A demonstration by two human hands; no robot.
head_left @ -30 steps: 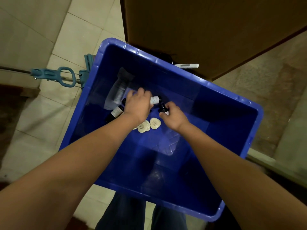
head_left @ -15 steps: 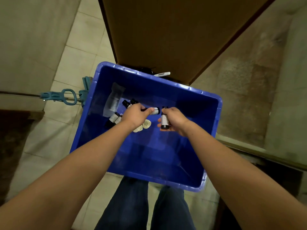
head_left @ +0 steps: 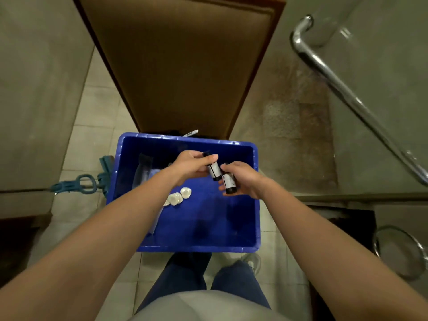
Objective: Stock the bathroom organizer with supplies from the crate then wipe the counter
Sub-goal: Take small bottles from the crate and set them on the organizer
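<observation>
No wording could be read anywhere. The small dark bottle (head_left: 214, 170) pinched in the left hand (head_left: 192, 164) carried a pale label, and so did the second dark bottle (head_left: 230, 186) held in the right hand (head_left: 244, 179). The print on both labels was too small and blurred to make out any brand, word or number.

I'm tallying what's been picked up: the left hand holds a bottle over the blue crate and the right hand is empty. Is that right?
Not quite: the right hand is not empty. It grips a second bottle, as the head view shows. The rest stands: the left hand holds a bottle over the blue crate.
</observation>
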